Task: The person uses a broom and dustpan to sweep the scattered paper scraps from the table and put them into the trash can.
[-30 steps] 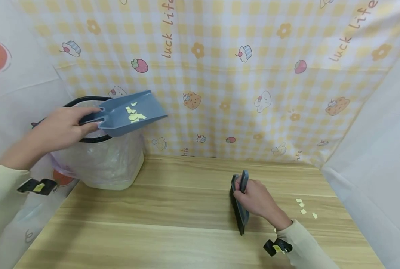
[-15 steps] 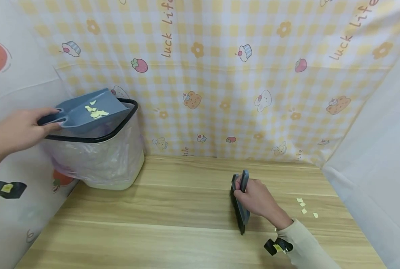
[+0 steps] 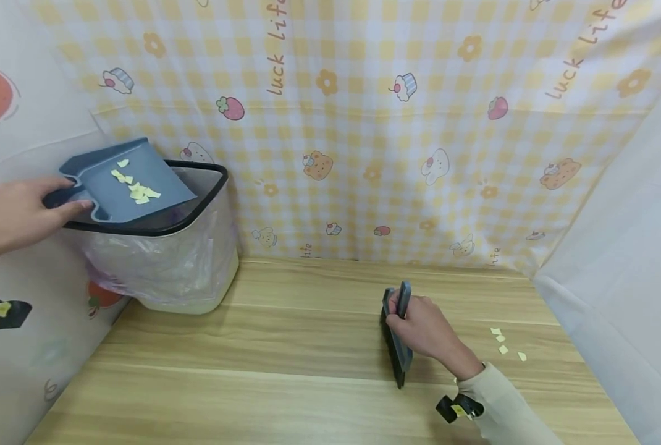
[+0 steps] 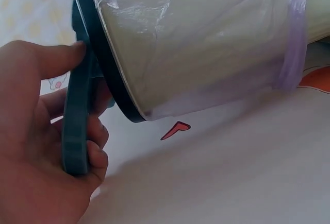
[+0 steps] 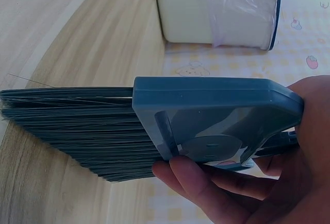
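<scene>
My left hand [image 3: 21, 213] grips the handle of a blue-grey dustpan [image 3: 169, 185] over the mouth of a lined trash bin [image 3: 164, 272]. Small pale-yellow paper scraps [image 3: 141, 193] lie in the pan, which tilts with its front lip toward the right. In the left wrist view the fingers curl round the dustpan handle [image 4: 75, 131], close beside the bin's dark rim [image 4: 111, 74]. My right hand [image 3: 422, 327] holds a blue-grey hand brush [image 3: 401, 346] with its bristles down at the table. Long dark bristles [image 5: 82, 126] show in the right wrist view.
Several more paper scraps [image 3: 501, 339] lie on the wooden table [image 3: 286, 346], right of the right hand. A checked cloth [image 3: 353, 123] hangs behind the table, and white cloth [image 3: 619, 259] stands along the right side. The bin is at the table's back left.
My left hand has moved left with the dustpan, bringing it back over the bin, and the pan has tipped toward its right front corner. The right hand and brush have stayed in place.
</scene>
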Tool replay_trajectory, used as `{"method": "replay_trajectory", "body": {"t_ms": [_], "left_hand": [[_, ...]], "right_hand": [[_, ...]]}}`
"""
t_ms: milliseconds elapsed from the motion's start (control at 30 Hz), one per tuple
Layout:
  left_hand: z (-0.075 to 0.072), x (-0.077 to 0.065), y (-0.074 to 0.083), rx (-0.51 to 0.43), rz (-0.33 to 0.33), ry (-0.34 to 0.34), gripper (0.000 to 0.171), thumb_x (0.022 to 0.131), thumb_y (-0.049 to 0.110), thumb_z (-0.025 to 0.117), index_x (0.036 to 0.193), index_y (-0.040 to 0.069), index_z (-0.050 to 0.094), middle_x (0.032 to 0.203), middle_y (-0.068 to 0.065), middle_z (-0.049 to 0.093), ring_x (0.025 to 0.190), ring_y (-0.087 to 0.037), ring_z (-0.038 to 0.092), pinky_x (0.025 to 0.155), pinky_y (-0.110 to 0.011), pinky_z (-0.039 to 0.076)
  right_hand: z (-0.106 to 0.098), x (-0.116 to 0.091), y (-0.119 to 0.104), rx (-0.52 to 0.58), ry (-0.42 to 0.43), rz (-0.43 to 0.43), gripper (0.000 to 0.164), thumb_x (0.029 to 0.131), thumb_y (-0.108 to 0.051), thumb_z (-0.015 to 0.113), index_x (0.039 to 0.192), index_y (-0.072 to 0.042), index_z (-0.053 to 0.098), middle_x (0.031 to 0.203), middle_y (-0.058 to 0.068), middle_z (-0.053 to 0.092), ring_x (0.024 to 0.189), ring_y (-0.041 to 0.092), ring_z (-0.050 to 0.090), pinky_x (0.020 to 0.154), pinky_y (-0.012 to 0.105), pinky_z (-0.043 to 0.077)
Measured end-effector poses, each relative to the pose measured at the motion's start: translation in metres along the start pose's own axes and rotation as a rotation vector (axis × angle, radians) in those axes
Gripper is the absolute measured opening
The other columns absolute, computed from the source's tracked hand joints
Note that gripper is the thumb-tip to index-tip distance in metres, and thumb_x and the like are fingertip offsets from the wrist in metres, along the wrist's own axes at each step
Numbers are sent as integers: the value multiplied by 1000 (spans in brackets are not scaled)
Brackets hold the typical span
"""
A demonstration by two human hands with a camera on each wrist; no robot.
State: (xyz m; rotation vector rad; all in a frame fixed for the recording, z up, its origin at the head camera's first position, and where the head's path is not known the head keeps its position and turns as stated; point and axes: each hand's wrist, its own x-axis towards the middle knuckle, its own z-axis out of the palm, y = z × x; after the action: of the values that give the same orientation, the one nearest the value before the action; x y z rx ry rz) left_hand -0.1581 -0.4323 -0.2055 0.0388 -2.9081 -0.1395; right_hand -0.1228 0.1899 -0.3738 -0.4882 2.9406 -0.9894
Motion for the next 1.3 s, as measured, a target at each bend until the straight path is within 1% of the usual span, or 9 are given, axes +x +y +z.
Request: {"method": "replay_trajectory", "body": {"t_ms": [367, 600, 633, 800, 933, 967, 1067, 1167, 1300], "left_hand": [[5, 0, 9, 117, 213, 228, 47, 95, 9, 81, 129, -15, 58, 129, -46, 58, 117, -66, 52, 104, -75, 45], [7, 0, 11, 260, 617, 528, 40, 101, 23, 75, 117, -13, 69, 103, -35, 69, 87, -53, 60, 77, -65, 53], [6, -1, 12, 277, 633, 530, 39, 90, 14, 79, 118, -12, 69, 104, -34, 69, 87, -53, 60, 75, -64, 54], [3, -1, 15, 295, 680, 554, 40, 94, 19, 71, 121, -10, 68, 103, -33, 69, 86, -52, 61, 71, -63, 54], [2, -1, 18, 292, 642, 532, 51, 78, 10, 84, 120, -14, 67, 106, -36, 69, 87, -53, 62, 75, -65, 55], [2, -1, 19, 292, 633, 530, 45, 90, 16, 80, 120, -15, 67, 106, -37, 69, 87, -54, 62, 76, -65, 55], [4, -1, 18, 292, 607, 531, 68, 117, 48, 45, 119, -17, 66, 105, -39, 68, 88, -55, 62, 79, -65, 56], [6, -2, 16, 302, 573, 540, 113, 108, 74, -3, 120, -17, 64, 104, -41, 67, 91, -56, 62, 83, -65, 56], [9, -3, 12, 309, 505, 540, 111, 108, 73, -5, 125, -16, 59, 108, -42, 65, 95, -58, 61, 87, -65, 56]], "right_hand": [[1, -1, -1, 8, -2, -7, 16, 97, -8, 65, 86, -18, 58, 59, -11, 41, 52, 8, 41, 52, 27, 38], [2, -1, -1, 14, -2, -9, 16, 97, -8, 65, 86, -18, 59, 59, -11, 40, 52, 7, 40, 52, 27, 38], [2, -1, -1, 15, -2, -9, 16, 97, -8, 65, 86, -18, 59, 59, -11, 40, 51, 7, 40, 52, 27, 38], [4, 0, -1, 21, -4, -12, 16, 97, -7, 64, 86, -17, 58, 60, -11, 39, 51, 7, 39, 51, 26, 37], [5, 0, -1, 24, -6, -10, 16, 97, -7, 64, 86, -17, 58, 60, -11, 38, 51, 7, 38, 50, 25, 36], [5, 0, -1, 25, -6, -8, 16, 97, -7, 64, 86, -17, 58, 60, -11, 38, 51, 7, 38, 50, 25, 36], [5, 0, -1, 22, -2, -5, 16, 97, -7, 65, 86, -17, 58, 60, -11, 39, 51, 7, 39, 51, 26, 36], [4, 1, -1, 18, 1, -5, 16, 97, -8, 65, 86, -18, 58, 60, -11, 39, 51, 8, 39, 51, 26, 36], [3, 1, -2, 14, -1, -8, 16, 97, -8, 65, 87, -18, 58, 60, -10, 39, 51, 8, 40, 51, 26, 36]]}}
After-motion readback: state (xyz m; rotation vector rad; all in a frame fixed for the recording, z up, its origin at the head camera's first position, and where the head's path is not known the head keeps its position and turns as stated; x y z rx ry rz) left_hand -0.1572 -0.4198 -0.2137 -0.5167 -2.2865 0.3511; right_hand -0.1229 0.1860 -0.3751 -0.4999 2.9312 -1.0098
